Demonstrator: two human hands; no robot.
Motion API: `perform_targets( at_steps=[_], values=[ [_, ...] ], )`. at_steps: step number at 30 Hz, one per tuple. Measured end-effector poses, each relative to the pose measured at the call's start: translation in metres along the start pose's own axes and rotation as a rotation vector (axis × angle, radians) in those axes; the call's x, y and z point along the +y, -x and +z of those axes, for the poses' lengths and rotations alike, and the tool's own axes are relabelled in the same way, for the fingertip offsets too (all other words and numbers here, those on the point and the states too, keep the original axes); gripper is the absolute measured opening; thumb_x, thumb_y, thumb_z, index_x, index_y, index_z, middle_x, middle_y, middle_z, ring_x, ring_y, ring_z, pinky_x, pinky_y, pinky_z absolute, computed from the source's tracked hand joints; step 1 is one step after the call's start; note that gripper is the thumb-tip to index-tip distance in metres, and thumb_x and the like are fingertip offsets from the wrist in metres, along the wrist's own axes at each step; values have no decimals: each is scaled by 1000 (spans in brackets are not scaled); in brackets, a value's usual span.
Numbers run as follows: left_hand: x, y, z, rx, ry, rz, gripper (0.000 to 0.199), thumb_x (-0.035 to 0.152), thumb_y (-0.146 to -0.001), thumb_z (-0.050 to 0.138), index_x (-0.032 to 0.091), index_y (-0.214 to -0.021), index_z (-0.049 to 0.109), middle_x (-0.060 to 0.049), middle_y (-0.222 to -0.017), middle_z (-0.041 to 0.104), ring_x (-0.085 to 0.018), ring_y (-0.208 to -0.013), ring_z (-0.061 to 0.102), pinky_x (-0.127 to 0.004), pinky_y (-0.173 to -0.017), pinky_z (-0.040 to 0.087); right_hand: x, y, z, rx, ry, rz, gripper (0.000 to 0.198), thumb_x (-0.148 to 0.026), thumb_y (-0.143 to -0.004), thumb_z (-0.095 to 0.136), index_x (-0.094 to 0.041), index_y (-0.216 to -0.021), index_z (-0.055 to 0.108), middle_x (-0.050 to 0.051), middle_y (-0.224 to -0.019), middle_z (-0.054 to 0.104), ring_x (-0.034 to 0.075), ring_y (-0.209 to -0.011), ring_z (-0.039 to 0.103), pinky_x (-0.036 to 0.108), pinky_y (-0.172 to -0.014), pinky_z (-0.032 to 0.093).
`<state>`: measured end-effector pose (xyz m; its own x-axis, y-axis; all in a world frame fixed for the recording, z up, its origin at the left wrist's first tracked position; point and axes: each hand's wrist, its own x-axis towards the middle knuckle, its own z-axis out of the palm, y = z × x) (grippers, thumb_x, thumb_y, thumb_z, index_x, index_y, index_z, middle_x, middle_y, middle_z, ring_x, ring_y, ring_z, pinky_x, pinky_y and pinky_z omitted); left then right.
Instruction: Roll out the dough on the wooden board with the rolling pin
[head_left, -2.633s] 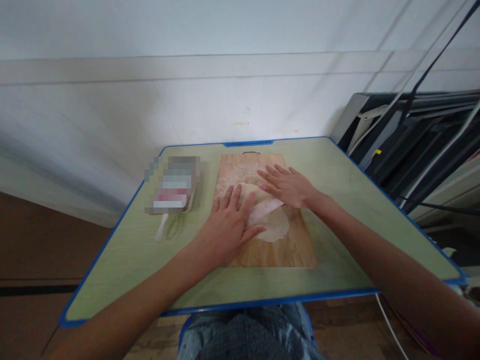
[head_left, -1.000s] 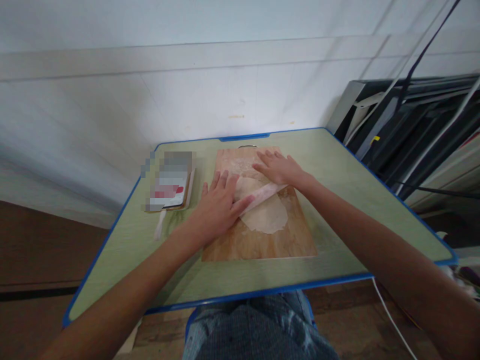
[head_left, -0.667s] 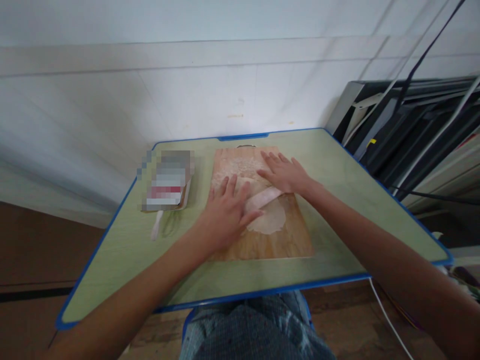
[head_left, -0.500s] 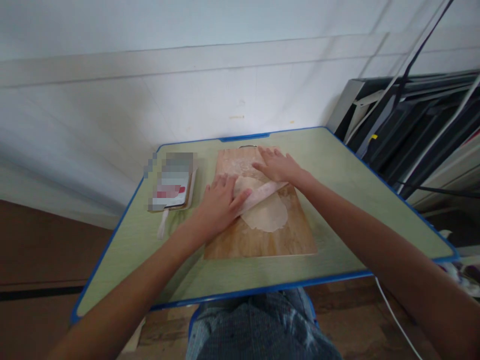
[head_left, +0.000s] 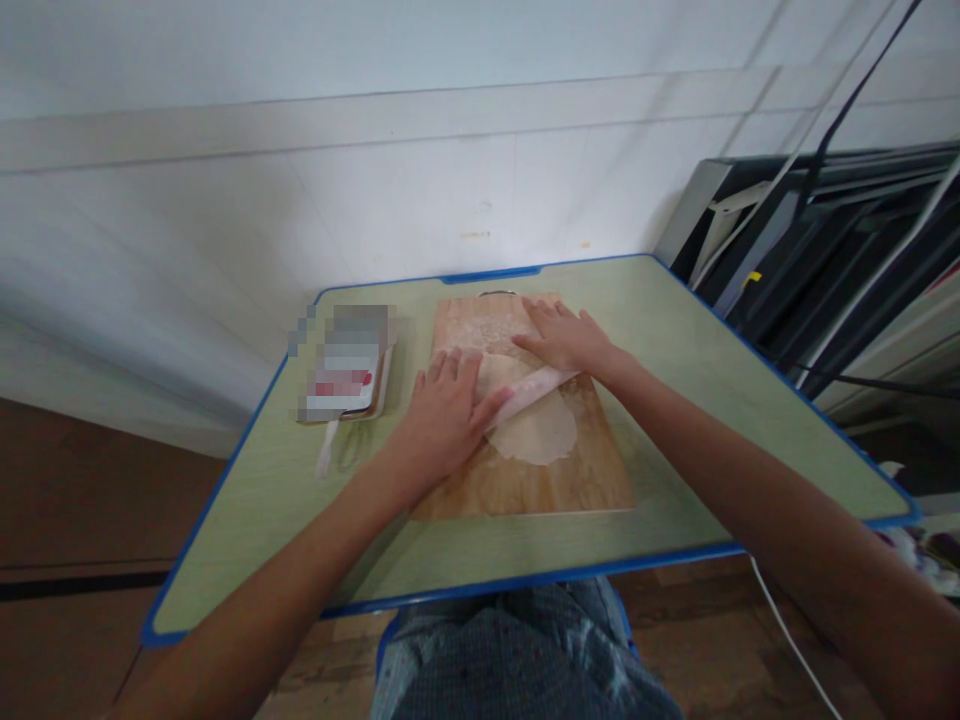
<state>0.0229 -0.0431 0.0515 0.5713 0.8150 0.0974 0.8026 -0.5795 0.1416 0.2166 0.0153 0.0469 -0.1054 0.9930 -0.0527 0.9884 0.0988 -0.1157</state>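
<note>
A pale rolling pin (head_left: 531,391) lies slantwise across a thin, flattened sheet of dough (head_left: 541,432). Under both is a floury wooden cutting board (head_left: 559,487). My left hand (head_left: 450,410) presses flat on the pin's near-left end, fingers stretched forward and thumb along the pin. At the far-right end, my right hand (head_left: 564,338) rests its palm on the pin with its fingers spread over the board. Both hands are open and not wrapped round the pin. Part of the dough's left side is hidden by my left hand.
On the left of the green table (head_left: 697,400), a phone (head_left: 346,375), partly blurred out, lies on a shallow container. A pale handle (head_left: 327,447) sticks out below it. A white wall (head_left: 375,215) stands behind, and dark folded panels (head_left: 832,240) lean at the right.
Both hands and the rolling pin have shifted slightly to the right over the dough. The board and phone stay in place.
</note>
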Motion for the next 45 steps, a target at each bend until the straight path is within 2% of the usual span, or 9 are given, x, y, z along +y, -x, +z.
perform_targets(
  at_steps=[5, 13, 17, 20, 25, 28, 34, 40, 45],
  values=[
    [18, 10, 4, -10, -31, 54, 67, 61, -88, 37, 14, -136, 34, -23, -148, 27, -38, -139, 20, -59, -107, 24, 7, 20, 4, 34, 20, 4, 66, -53, -93, 18, -20, -150, 12, 9, -154, 21, 31, -140, 18, 57, -109, 17],
    [-6, -13, -5, -39, 26, -51, 43, 35, -97, 23, 12, -127, 42, -21, -133, 47, -30, -129, 40, -52, -101, 37, 0, -6, -1, -4, -35, -8, 69, -54, -92, 22, -15, -148, 17, 13, -153, 25, 34, -138, 21, 60, -104, 25],
    [21, 12, 2, -1, -40, 39, 63, 58, -89, 38, 15, -134, 37, -21, -146, 32, -36, -137, 24, -58, -105, 28, 8, 19, 7, 52, 37, -26, 65, -51, -93, 18, -18, -149, 15, 11, -153, 23, 31, -140, 17, 57, -108, 18],
    [28, 14, 6, 4, -115, 75, 69, 62, -85, 44, 15, -135, 37, -24, -148, 27, -40, -138, 21, -62, -104, 26, 12, 29, 10, 89, 60, -21, 64, -52, -93, 16, -20, -149, 17, 10, -153, 26, 31, -139, 22, 57, -108, 19],
    [-1, -13, 1, 15, -60, 8, 48, 46, -96, 29, 14, -129, 41, -19, -137, 44, -32, -132, 35, -54, -102, 35, 3, 4, 0, 9, 3, -31, 67, -53, -93, 17, -17, -149, 16, 12, -153, 23, 33, -139, 20, 59, -104, 25],
    [-3, -9, 0, 10, 7, 27, 47, 44, -97, 23, 14, -126, 43, -16, -129, 51, -27, -126, 43, -49, -101, 37, 0, 5, -2, 7, -5, -25, 66, -51, -94, 18, -15, -149, 15, 12, -153, 22, 33, -139, 18, 59, -105, 25],
    [22, 7, 6, -29, -97, 82, 69, 62, -86, 40, 14, -136, 36, -24, -146, 30, -39, -136, 26, -59, -104, 29, 10, 43, 8, 99, 69, -20, 63, -50, -94, 16, -19, -149, 18, 10, -152, 26, 29, -140, 19, 55, -109, 19],
    [-9, -24, 1, -51, 45, -11, 53, 49, -96, 21, 13, -131, 39, -18, -134, 47, -29, -128, 40, -52, -103, 34, 5, 15, -4, -48, 15, -41, 65, -50, -94, 18, -15, -149, 15, 13, -153, 22, 32, -139, 19, 59, -105, 25],
    [11, 2, 0, -89, 47, 56, 64, 59, -91, 28, 12, -135, 36, -21, -144, 35, -32, -137, 27, -53, -108, 26, 10, 37, 3, 33, 83, -86, 61, -46, -95, 19, -16, -148, 19, 13, -153, 24, 31, -139, 18, 58, -107, 20]
  ],
)
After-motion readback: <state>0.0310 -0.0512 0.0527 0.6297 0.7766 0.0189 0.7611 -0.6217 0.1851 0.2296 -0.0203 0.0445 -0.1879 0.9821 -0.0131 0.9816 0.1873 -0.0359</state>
